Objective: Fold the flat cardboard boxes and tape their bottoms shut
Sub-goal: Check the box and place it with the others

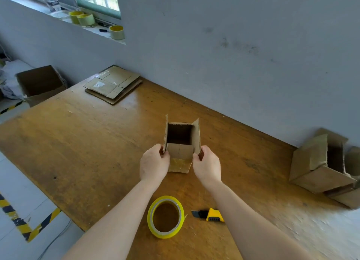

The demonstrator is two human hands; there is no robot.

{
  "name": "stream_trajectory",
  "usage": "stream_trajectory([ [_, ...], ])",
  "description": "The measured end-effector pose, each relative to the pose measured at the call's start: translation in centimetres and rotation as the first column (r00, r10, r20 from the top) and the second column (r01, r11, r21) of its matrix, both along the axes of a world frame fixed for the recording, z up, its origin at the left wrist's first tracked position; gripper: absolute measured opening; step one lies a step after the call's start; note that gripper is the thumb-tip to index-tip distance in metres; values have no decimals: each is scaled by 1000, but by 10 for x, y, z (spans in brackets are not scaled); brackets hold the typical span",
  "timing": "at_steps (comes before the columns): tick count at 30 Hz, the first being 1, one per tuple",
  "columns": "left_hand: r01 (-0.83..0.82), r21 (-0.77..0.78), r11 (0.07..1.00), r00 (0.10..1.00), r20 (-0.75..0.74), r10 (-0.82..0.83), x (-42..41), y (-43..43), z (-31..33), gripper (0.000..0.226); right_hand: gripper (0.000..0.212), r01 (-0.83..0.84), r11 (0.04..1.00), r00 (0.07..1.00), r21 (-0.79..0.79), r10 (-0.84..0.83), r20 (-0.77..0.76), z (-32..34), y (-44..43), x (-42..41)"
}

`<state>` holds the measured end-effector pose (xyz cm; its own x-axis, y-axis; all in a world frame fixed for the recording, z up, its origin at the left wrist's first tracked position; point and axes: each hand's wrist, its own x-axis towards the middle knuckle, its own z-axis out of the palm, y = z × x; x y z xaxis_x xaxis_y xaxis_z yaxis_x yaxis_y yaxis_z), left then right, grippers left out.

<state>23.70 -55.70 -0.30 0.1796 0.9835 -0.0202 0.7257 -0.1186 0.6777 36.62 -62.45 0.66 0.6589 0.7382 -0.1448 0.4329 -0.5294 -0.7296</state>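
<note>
A small brown cardboard box (181, 151) stands opened into a square tube in the middle of the wooden table (81, 143), its open end facing me. Two side flaps stick up and the near flap hangs down toward me. My left hand (154, 163) pinches the box's left flap edge. My right hand (207, 165) pinches its right flap edge. A yellow roll of tape (165, 217) lies flat near the table's front, between my forearms. A yellow and black utility knife (211, 215) lies just right of the roll. A stack of flat boxes (114, 83) rests at the table's far corner.
Folded boxes (323, 164) are piled at the table's right end against the grey wall. An open carton (41, 84) stands past the table's left end. Several tape rolls (116, 32) sit on the window sill. Yellow-black floor tape (29, 230) marks the floor at left.
</note>
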Motion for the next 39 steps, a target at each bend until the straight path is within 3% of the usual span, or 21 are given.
stream_trajectory([
  [12, 436, -13, 900, 899, 47, -435, 150, -28, 13, 25, 32, 342, 938, 927, 53, -346, 145, 11, -75, 116],
  [20, 609, -15, 793, 793, 29, -608, 234, -51, 20, 24, 30, 505, 854, 830, 125, -520, 201, 29, -112, 183],
  [31, 681, -44, 731, 726, -97, -681, 301, -66, 12, 36, 25, 574, 819, 757, -7, -528, 385, 23, -126, 236],
  [39, 717, -181, 673, 628, -249, -737, 290, -64, 18, 61, 34, 533, 846, 797, 2, -503, 335, 19, -126, 235],
])
